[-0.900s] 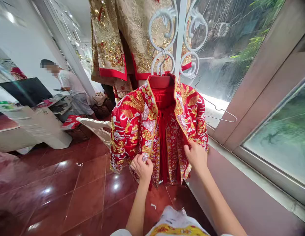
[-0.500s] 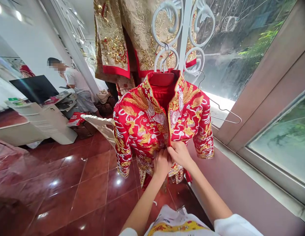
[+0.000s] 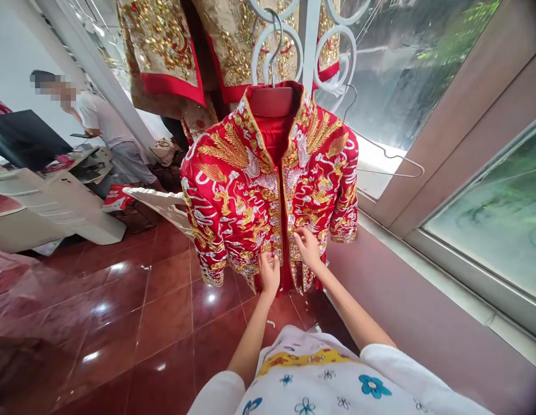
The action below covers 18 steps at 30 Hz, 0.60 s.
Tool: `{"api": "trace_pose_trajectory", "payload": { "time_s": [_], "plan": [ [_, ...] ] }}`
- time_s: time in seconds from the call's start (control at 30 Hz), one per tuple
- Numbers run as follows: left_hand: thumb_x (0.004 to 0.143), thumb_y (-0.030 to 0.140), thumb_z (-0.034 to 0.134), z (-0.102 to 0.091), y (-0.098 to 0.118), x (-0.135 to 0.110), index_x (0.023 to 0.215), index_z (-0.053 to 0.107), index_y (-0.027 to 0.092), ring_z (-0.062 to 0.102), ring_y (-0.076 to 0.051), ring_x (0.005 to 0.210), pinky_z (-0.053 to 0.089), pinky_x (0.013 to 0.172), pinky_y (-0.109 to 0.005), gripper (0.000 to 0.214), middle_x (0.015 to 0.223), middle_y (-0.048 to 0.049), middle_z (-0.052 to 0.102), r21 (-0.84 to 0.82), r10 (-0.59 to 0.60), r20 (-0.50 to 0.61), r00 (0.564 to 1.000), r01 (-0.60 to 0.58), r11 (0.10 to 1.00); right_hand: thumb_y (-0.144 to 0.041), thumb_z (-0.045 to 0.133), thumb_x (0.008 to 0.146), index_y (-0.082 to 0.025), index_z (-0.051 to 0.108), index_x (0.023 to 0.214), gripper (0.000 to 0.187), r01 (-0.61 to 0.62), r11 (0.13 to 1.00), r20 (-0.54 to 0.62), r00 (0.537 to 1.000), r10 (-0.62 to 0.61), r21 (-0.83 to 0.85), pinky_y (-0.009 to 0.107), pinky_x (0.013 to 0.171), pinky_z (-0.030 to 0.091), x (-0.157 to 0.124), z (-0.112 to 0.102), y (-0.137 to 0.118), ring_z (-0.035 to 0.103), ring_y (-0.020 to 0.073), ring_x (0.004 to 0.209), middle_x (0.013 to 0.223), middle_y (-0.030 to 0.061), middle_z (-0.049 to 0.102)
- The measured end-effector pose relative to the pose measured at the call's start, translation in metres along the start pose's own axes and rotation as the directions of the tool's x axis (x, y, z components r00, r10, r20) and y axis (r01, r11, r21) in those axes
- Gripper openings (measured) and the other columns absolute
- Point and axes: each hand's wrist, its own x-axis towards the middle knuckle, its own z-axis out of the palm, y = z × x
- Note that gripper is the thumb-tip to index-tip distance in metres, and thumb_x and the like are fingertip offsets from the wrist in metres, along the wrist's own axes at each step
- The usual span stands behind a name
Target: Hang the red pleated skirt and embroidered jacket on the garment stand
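A red jacket [image 3: 237,190] thick with gold and silver embroidery hangs on a hanger [image 3: 271,99] from a white scrolled metal stand [image 3: 309,52]. Its two front edges lie close together down the middle. My left hand [image 3: 269,272] pinches the left front edge near the hem. My right hand [image 3: 308,246] grips the right front edge a little higher. Both hands have their fingers closed on the cloth.
A gold and red garment [image 3: 173,52] hangs behind the jacket. An empty wire hanger [image 3: 382,161] dangles by the window [image 3: 488,213] on the right. Another person [image 3: 104,129] stands at a white desk [image 3: 47,207] at the left. The floor is glossy red tile [image 3: 134,323].
The open jacket fronts have been drawn together at the middle. My hands moved from apart to side by side at the front edges, and my view dropped lower.
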Motion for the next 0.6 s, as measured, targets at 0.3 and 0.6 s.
{"api": "trace_pose_trajectory", "payload": {
  "time_s": [0.3, 0.6],
  "plan": [
    [0.076, 0.035, 0.065, 0.0, -0.084, -0.009, 0.105, 0.051, 0.028, 0.056, -0.02, 0.112, 0.047, 0.088, -0.035, 0.033, 0.126, -0.0087, 0.053, -0.407, -0.462, 0.153, 0.874, 0.482, 0.776, -0.035, 0.072, 0.056, -0.022, 0.05, 0.079, 0.034, -0.67, 0.528, 0.185, 0.693, 0.696, 0.522, 0.037, 0.076, 0.048, -0.049, -0.002, 0.116, 0.059, 0.0203, 0.088, 0.095, 0.0049, 0.062],
    [0.075, 0.017, 0.066, 0.012, -0.076, -0.031, 0.091, 0.062, 0.015, 0.064, -0.014, 0.087, 0.051, 0.081, -0.027, 0.017, 0.096, -0.0074, 0.067, -0.596, -0.469, 0.338, 0.816, 0.571, 0.565, -0.027, 0.08, 0.048, -0.021, 0.056, 0.079, 0.04, -0.702, 0.359, 0.424, 0.678, 0.6, 0.615, 0.023, 0.064, 0.049, -0.078, -0.003, 0.113, 0.059, 0.0097, 0.068, 0.076, -0.004, 0.064]
  ]
}}
